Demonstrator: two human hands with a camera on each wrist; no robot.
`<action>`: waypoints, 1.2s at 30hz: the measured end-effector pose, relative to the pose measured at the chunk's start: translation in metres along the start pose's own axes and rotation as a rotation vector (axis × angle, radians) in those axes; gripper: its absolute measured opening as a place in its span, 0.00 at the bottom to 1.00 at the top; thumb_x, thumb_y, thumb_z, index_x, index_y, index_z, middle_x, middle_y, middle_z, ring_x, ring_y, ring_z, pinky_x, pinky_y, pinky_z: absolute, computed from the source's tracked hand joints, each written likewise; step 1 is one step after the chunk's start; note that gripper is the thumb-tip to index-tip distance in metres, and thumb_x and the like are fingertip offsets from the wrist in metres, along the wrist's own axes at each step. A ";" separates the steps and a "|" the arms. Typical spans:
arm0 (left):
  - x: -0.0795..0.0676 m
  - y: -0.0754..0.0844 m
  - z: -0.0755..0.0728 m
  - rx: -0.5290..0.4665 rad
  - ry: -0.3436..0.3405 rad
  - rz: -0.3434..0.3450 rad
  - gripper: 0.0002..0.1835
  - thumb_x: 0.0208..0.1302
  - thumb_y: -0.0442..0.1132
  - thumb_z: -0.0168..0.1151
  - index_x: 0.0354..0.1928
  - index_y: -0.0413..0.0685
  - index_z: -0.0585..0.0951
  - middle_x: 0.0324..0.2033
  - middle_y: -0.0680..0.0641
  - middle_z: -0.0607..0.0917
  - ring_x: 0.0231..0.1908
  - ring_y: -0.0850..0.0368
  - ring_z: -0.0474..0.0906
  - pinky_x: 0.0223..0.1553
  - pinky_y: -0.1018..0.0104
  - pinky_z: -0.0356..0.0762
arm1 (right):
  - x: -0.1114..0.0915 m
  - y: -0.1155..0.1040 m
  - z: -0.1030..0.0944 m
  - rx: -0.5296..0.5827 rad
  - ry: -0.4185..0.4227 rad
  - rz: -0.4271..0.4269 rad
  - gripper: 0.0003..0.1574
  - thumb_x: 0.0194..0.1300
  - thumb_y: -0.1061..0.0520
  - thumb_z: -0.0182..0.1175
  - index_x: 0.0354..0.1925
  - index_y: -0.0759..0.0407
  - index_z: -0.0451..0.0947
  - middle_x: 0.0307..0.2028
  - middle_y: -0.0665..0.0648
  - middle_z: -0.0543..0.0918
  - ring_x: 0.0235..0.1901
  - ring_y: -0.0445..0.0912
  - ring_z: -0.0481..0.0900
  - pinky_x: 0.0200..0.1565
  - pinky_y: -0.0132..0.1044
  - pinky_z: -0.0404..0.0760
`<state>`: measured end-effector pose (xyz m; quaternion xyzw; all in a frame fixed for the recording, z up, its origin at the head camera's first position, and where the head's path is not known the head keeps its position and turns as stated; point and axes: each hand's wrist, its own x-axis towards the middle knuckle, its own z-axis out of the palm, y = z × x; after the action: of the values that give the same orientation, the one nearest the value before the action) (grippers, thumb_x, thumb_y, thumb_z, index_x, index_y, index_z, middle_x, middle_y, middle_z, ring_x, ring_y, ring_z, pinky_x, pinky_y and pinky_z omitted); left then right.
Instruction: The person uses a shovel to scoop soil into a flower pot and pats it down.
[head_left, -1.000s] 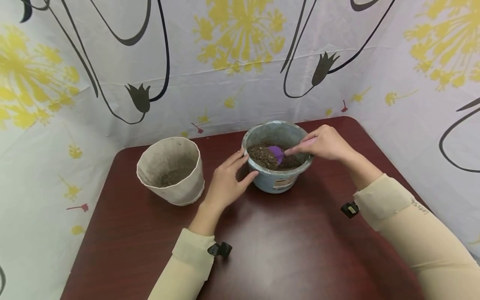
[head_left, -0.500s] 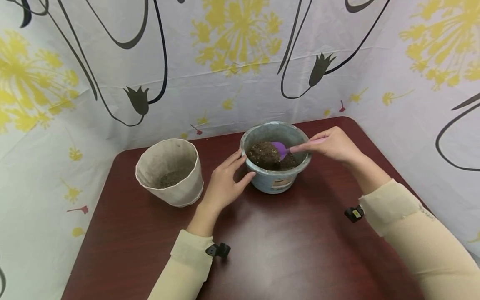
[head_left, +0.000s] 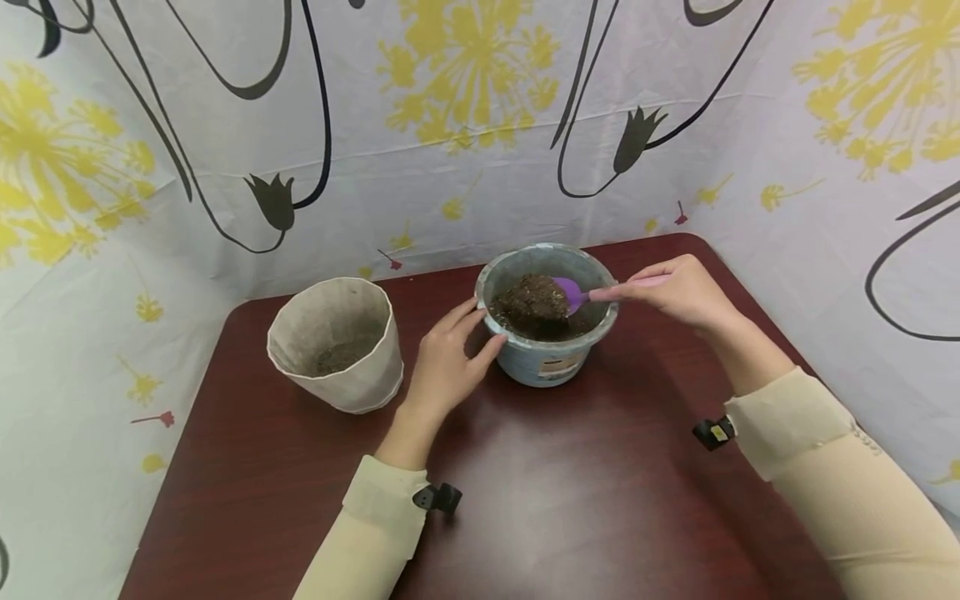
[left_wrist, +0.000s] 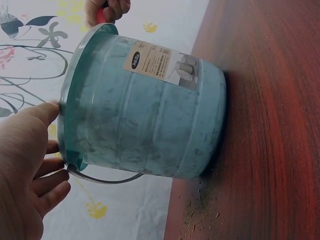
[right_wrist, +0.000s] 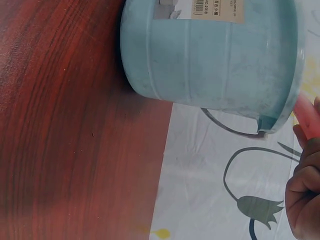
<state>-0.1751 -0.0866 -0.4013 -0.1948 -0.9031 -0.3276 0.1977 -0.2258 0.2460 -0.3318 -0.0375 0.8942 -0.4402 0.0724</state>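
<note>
My right hand (head_left: 678,292) grips the pink handle of a small trowel (head_left: 572,293). Its purple blade is inside a blue bucket (head_left: 546,362), carrying a heap of dark soil (head_left: 534,298) that hides part of it. In the right wrist view, only part of the right hand (right_wrist: 306,187) and the trowel handle (right_wrist: 306,114) show beside the rim. My left hand (head_left: 448,360) rests its fingertips and thumb against the bucket's rim, fingers spread. The left wrist view has the left hand (left_wrist: 25,165) touching the rim of the upright bucket (left_wrist: 145,110).
Left of the bucket stands a white pot (head_left: 375,375) with a little soil at its bottom. Both stand on a dark red table (head_left: 555,492). Soil crumbs (left_wrist: 200,210) lie by the bucket's base. A patterned curtain (head_left: 450,100) hangs behind and beside the table.
My right hand has drawn slightly right and raised the trowel, and soil is now heaped on its blade. The left hand stays at the bucket's rim.
</note>
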 end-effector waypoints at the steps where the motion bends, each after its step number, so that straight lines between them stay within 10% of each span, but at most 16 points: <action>1: 0.000 0.000 0.000 0.003 0.002 -0.003 0.28 0.67 0.54 0.68 0.60 0.41 0.82 0.64 0.45 0.79 0.62 0.48 0.78 0.61 0.52 0.77 | 0.000 0.001 0.000 0.008 -0.007 -0.001 0.25 0.51 0.32 0.75 0.42 0.43 0.92 0.39 0.46 0.91 0.52 0.37 0.79 0.54 0.36 0.72; 19: 0.001 0.000 -0.005 0.043 -0.011 0.001 0.28 0.67 0.54 0.67 0.61 0.42 0.82 0.63 0.45 0.80 0.62 0.50 0.78 0.62 0.53 0.76 | -0.001 0.002 -0.004 0.079 -0.020 -0.038 0.24 0.58 0.35 0.72 0.45 0.48 0.91 0.41 0.50 0.90 0.52 0.37 0.80 0.52 0.33 0.74; 36: -0.008 -0.019 -0.045 0.121 0.068 -0.019 0.24 0.68 0.47 0.67 0.58 0.38 0.83 0.59 0.41 0.83 0.61 0.46 0.78 0.63 0.51 0.74 | 0.009 -0.010 -0.003 0.137 -0.061 -0.116 0.21 0.63 0.41 0.71 0.46 0.54 0.91 0.43 0.55 0.89 0.58 0.35 0.78 0.53 0.24 0.76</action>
<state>-0.1672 -0.1317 -0.3830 -0.1625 -0.9159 -0.2806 0.2366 -0.2352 0.2414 -0.3226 -0.0975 0.8557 -0.5025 0.0763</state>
